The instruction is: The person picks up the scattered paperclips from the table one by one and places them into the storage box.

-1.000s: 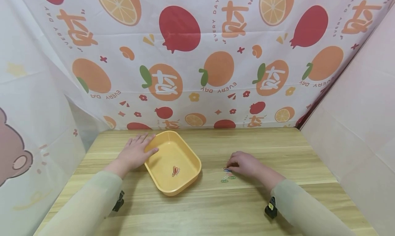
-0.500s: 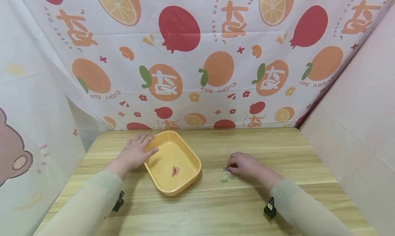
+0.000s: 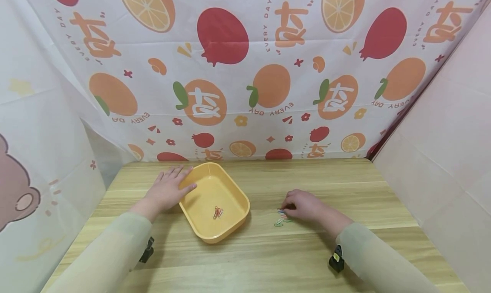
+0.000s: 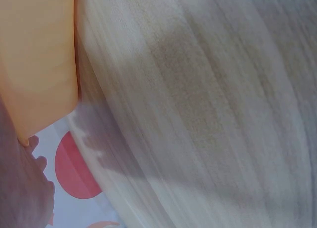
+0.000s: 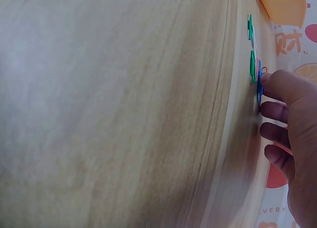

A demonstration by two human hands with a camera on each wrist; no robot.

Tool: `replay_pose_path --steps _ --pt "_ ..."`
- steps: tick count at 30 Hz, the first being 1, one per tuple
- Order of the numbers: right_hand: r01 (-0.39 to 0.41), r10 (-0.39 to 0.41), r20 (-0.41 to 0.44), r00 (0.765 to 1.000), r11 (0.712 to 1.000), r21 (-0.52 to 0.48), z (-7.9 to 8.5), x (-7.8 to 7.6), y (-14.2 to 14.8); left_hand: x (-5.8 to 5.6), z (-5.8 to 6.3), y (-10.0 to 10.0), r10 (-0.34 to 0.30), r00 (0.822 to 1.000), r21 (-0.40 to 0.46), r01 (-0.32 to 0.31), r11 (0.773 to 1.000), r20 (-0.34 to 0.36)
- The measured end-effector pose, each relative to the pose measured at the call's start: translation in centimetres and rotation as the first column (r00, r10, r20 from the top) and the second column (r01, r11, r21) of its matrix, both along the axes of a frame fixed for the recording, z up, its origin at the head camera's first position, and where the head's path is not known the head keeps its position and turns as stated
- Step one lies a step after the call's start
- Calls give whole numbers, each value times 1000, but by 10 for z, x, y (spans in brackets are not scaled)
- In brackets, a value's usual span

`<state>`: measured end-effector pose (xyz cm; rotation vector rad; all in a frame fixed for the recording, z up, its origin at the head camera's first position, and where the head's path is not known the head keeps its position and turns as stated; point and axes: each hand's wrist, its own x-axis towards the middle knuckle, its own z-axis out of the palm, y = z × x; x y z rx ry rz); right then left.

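Note:
Spread and mostly straight, the fingers of my left hand point(image 3: 167, 191) lie along the left rim of a yellow plastic tray point(image 3: 241, 193), with the thumb reaching over the rim. Several red paper clips point(image 3: 218, 212) lie inside the tray. To its right, my right hand point(image 3: 304, 205) bends its fingers down over a small group of paper clips point(image 3: 281, 222) on the table. In the right wrist view, the thumb touches a blue paper clip point(image 5: 259, 87), and a red loop shows beyond it. Green paper clips point(image 5: 252, 65) lie alongside. Whether anything is pinched is hidden.
A light wood-grain table point(image 3: 245, 263) carries everything. A fruit-print cloth point(image 3: 238, 84) hangs along its back edge, and pale sheets point(image 3: 445, 156) stand at both sides. Each wrist wears a small black device point(image 3: 336, 259).
The right fingers and thumb have shifted very slightly over the paper clips, covering a little more of the blue one. My left hand, the tray and the clips inside it have not moved.

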<state>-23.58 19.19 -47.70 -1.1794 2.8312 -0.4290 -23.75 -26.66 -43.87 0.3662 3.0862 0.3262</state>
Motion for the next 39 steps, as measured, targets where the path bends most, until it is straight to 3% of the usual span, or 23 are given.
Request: replay_pose_path --steps 39 --pt "1 -2 -16 1000 999 -36 -2 -1 0 1 0 1 4 1000 8 -4 1000 1"
